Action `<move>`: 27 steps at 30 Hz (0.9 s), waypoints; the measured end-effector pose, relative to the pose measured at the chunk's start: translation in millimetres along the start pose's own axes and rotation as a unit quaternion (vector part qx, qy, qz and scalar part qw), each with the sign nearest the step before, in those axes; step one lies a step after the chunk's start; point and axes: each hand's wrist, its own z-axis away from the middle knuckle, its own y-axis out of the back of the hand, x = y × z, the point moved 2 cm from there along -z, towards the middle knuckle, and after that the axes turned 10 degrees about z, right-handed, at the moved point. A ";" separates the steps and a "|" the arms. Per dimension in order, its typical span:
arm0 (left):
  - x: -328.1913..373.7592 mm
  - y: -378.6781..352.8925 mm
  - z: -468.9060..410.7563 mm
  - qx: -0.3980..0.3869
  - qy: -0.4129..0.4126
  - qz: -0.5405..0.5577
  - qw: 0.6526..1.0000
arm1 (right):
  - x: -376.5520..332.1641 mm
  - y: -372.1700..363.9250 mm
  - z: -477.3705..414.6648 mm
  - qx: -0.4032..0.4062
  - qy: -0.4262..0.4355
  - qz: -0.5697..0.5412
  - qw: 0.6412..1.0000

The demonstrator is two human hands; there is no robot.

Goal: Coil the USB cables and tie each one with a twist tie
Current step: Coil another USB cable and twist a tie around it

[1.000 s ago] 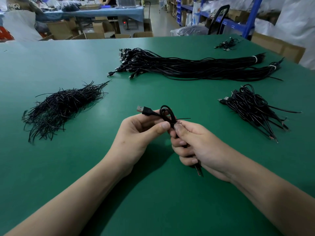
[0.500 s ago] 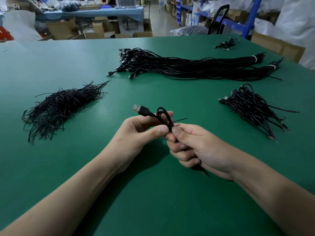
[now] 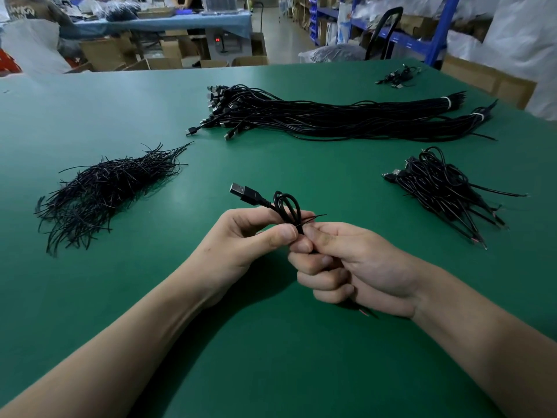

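Black coiled USB cable [image 3: 253, 197] in the pinch of left hand [image 3: 241, 236] and right hand [image 3: 361, 260]

A green-topped worktable [image 3: 90, 312] fills the near ground. Beyond its far edge, open cardboard boxes [image 3: 102, 52] are stacked on the floor at the left, below a table draped in blue cloth [image 3: 168, 24]. A pale concrete aisle [image 3: 280, 40] is seen running away at centre. Blue metal shelving [image 3: 434, 37] and white plastic sheeting [image 3: 518, 40] are set at the far right.
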 end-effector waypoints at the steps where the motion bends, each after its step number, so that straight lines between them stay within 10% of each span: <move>1: 0.0 0.1 0.3 0.001 -0.002 -0.001 1.000 | 0.1 -0.2 -0.1 0.000 0.001 -0.003 1.000; 27: -2.6 -2.5 -1.8 0.082 -0.020 0.005 0.996 | 7.3 -10.3 -14.2 0.169 0.051 0.163 0.971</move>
